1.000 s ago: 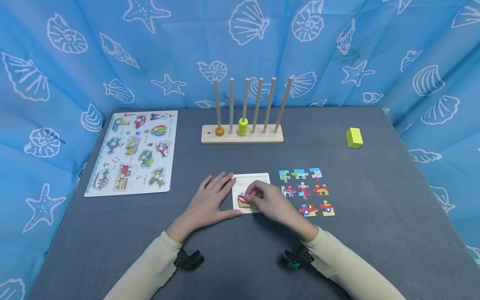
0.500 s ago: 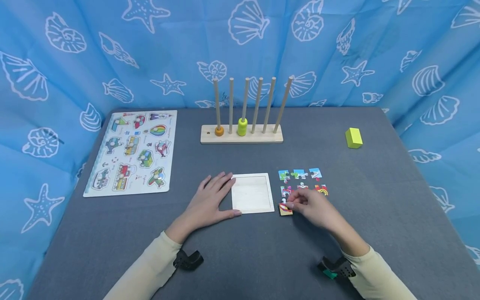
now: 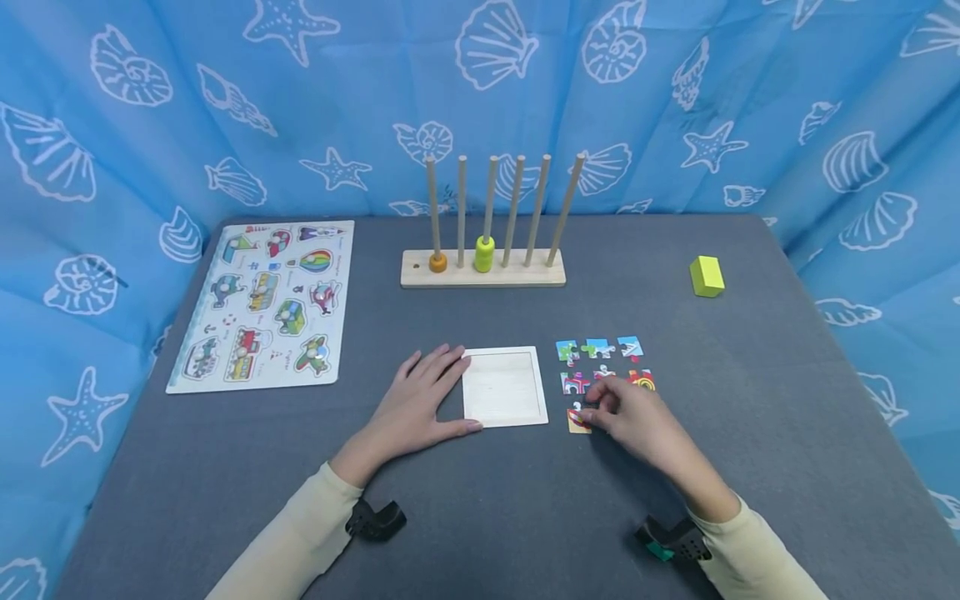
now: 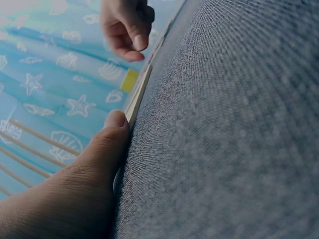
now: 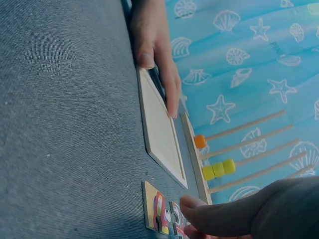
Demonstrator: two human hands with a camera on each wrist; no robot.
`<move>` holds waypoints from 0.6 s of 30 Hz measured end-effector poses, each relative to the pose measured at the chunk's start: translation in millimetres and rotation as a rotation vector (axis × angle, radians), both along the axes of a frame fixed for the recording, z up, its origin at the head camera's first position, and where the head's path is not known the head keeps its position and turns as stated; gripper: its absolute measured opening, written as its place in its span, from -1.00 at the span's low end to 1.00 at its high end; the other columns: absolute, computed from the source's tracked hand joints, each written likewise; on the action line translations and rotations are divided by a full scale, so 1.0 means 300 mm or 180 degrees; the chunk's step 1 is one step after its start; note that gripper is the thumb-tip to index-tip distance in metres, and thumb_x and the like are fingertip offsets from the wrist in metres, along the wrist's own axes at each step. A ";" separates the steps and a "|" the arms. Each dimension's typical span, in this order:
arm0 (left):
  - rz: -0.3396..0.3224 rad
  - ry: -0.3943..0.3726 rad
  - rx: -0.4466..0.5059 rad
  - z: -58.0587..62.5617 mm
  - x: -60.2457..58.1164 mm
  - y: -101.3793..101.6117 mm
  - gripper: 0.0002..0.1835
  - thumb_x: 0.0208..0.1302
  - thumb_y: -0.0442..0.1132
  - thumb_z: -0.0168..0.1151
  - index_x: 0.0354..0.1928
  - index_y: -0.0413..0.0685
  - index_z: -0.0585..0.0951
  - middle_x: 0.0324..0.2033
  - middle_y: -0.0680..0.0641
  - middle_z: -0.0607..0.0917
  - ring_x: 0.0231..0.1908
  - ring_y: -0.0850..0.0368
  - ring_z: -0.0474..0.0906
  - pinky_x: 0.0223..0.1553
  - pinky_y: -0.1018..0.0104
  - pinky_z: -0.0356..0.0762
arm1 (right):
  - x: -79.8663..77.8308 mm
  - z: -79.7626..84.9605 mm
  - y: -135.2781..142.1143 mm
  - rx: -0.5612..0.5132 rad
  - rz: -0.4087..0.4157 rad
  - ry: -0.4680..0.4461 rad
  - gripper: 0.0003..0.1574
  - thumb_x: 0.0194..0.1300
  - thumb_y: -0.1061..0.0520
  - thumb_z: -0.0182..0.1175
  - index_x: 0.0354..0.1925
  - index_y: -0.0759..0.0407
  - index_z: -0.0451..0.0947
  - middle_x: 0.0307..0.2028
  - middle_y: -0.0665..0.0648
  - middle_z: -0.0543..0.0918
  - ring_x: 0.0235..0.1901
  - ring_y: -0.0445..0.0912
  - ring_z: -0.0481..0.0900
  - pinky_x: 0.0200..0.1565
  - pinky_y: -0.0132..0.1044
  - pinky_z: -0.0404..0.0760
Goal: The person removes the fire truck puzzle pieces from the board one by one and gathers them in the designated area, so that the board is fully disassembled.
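A square wooden puzzle tray (image 3: 504, 387) with a raised rim lies in front of me, its inside bare wood. My left hand (image 3: 422, 402) rests at its left side, fingers and thumb extended, the thumb at the near corner and the fingertips along the upper left edge. To the tray's right, a jigsaw piece (image 3: 576, 423) with red and yellow print lies flat on the table. My right hand (image 3: 628, 417) hovers just right of it, fingers loosely bent; the right wrist view shows its thumb (image 5: 199, 209) apart from the piece. This hand hides some of the pieces.
Several jigsaw pieces (image 3: 597, 348) lie in rows right of the tray. Behind stands a pegged wooden rack (image 3: 483, 277) with orange and green beads. A picture puzzle board (image 3: 262, 308) lies at left, a yellow-green block (image 3: 707, 276) at back right. A shell-patterned curtain (image 3: 480, 100) closes the back.
My right hand has carried the jigsaw piece rightward out of the tray, set it down on the table beside the other pieces and let go. The left hand has stayed in place.
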State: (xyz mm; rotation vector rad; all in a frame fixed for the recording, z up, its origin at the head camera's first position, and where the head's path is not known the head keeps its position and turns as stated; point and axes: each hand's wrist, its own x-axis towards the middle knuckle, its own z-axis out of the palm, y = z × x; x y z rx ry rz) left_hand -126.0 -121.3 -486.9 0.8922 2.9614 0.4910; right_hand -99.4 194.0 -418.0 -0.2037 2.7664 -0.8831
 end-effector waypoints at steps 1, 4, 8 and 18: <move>-0.0001 -0.0001 0.0001 0.000 0.000 0.000 0.02 0.09 0.56 -0.06 0.48 0.12 0.13 0.46 0.04 0.14 0.46 0.07 -0.05 0.38 -0.11 -0.14 | 0.003 0.000 -0.003 0.0065 0.0016 0.0018 -0.77 0.13 0.12 0.38 -0.32 0.13 0.52 -0.60 -0.03 0.42 -0.59 -0.18 0.33 -0.48 -0.33 0.26; -0.0009 0.0016 0.0008 0.002 -0.001 0.001 0.02 0.09 0.57 -0.07 0.48 0.12 0.14 0.46 0.04 0.15 0.46 0.07 -0.04 0.38 -0.12 -0.13 | 0.014 -0.003 -0.015 0.0232 0.0093 0.0070 -0.69 0.05 0.09 0.44 -0.31 0.13 0.51 -0.59 -0.01 0.38 -0.60 -0.17 0.29 -0.51 -0.32 0.23; -0.0004 0.0025 0.0019 0.003 -0.001 0.001 0.02 0.09 0.56 -0.05 0.47 0.11 0.15 0.45 0.03 0.16 0.46 0.07 -0.03 0.38 -0.11 -0.12 | 0.025 -0.008 -0.029 0.0374 0.0183 0.0170 -0.63 -0.01 0.12 0.48 -0.29 0.14 0.50 -0.58 0.00 0.37 -0.58 -0.17 0.28 -0.50 -0.30 0.23; -0.0034 0.0020 0.0085 -0.001 0.001 0.001 0.01 0.08 0.56 -0.04 0.47 0.14 0.14 0.45 0.02 0.16 0.46 0.05 -0.02 0.38 -0.12 -0.13 | 0.028 -0.018 -0.030 0.0468 0.0196 0.0354 -0.61 -0.01 0.13 0.48 -0.25 0.16 0.51 -0.58 -0.01 0.36 -0.59 -0.18 0.27 -0.50 -0.31 0.24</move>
